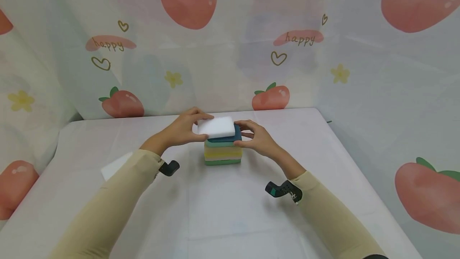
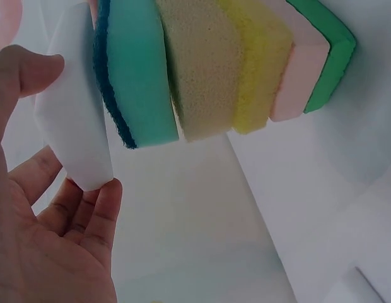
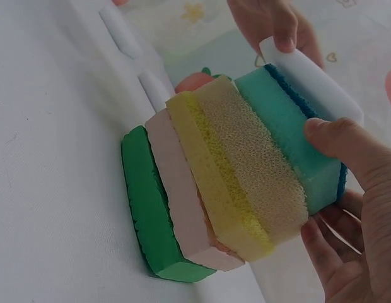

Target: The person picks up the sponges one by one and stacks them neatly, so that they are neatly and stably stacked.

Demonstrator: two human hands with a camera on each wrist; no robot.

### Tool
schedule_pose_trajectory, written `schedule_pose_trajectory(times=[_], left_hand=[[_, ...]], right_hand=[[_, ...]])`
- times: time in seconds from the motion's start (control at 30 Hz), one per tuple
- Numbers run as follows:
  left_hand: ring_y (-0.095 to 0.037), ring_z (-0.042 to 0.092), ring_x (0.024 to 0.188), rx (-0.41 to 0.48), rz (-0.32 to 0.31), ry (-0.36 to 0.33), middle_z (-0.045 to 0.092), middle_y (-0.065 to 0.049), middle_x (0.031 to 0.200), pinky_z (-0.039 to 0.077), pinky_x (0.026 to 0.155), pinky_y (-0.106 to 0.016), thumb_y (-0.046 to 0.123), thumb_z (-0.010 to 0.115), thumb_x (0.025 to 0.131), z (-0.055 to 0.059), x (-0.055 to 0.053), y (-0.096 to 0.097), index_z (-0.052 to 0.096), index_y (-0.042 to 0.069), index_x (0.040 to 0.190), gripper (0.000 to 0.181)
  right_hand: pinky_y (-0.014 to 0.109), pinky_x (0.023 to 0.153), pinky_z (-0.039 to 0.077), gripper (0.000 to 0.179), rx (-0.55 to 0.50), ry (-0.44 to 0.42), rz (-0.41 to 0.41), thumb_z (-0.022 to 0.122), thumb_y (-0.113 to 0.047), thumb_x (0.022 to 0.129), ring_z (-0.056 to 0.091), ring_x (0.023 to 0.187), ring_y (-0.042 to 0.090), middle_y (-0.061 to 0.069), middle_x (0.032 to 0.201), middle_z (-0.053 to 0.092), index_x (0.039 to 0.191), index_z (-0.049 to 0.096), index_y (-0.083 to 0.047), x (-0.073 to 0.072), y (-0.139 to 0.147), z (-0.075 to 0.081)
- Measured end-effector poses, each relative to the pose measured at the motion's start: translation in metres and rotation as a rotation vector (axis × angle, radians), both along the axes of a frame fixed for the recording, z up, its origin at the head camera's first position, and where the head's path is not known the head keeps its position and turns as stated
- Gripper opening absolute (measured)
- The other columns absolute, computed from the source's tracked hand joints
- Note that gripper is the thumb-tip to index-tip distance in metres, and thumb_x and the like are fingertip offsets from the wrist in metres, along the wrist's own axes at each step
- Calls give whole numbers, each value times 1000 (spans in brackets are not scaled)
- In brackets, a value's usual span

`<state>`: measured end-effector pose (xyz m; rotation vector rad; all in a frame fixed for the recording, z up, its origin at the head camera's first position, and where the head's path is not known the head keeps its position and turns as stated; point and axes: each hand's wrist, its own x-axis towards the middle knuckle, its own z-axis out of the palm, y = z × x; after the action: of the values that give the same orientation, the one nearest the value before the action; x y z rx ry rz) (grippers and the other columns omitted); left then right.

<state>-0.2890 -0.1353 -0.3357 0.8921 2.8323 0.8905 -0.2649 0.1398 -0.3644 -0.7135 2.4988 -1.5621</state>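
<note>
A stack of sponges stands on the table: a green sponge (image 3: 151,208) lowest, then a pink one (image 3: 189,196), a yellow one (image 3: 211,177), a beige porous one (image 3: 252,158), and a teal sponge (image 3: 284,132) with a dark blue scouring layer on top. My left hand (image 1: 181,129) pinches a white sponge (image 1: 217,127) between thumb and fingers, over the left part of the stack's top. In the left wrist view the white sponge lies close along the dark blue layer, slightly tilted. My right hand (image 1: 260,141) grips the teal sponge from the right, thumb on its near side.
Another flat white block (image 1: 116,166) lies on the white-covered table (image 1: 230,211) at the left, partly hidden by my left sleeve. Two white blocks (image 3: 120,31) show in the right wrist view. A fruit-patterned curtain (image 1: 223,71) hangs behind the table's far edge.
</note>
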Motion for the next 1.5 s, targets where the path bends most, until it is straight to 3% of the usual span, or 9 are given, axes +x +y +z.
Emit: schedule_pose_trajectory(times=[0.4, 0.9, 1.13, 1.5], left_hand=[[-24, 53, 108, 7, -51, 26, 53, -7, 123, 51, 92, -42, 26, 76, 83, -4, -3, 12, 59, 13, 137, 58], [-24, 51, 111, -15, -52, 13, 51, -6, 126, 49, 94, -41, 28, 75, 84, -6, -4, 18, 58, 14, 138, 59], [-24, 52, 110, -10, -39, 0, 51, -7, 127, 50, 93, -41, 28, 75, 84, -11, -5, 18, 58, 15, 139, 58], [-24, 53, 110, -10, -42, -21, 51, -5, 126, 50, 95, -42, 29, 75, 85, -10, -6, 17, 58, 16, 139, 58]], right_hand=[[43, 109, 42, 68, 3, -7, -9, 77, -6, 84, 50, 129, 38, 23, 139, 49, 142, 44, 6, 0, 0, 0], [45, 109, 41, 67, -3, 5, -6, 76, -4, 84, 48, 130, 40, 24, 137, 50, 141, 43, 8, 0, -1, 0], [43, 109, 42, 70, -20, 9, -7, 78, -7, 83, 48, 130, 35, 20, 137, 50, 143, 43, 3, -21, 4, -29], [40, 108, 43, 72, -7, 12, 18, 82, -15, 81, 50, 128, 33, 12, 138, 48, 143, 45, -4, -25, 8, -28]])
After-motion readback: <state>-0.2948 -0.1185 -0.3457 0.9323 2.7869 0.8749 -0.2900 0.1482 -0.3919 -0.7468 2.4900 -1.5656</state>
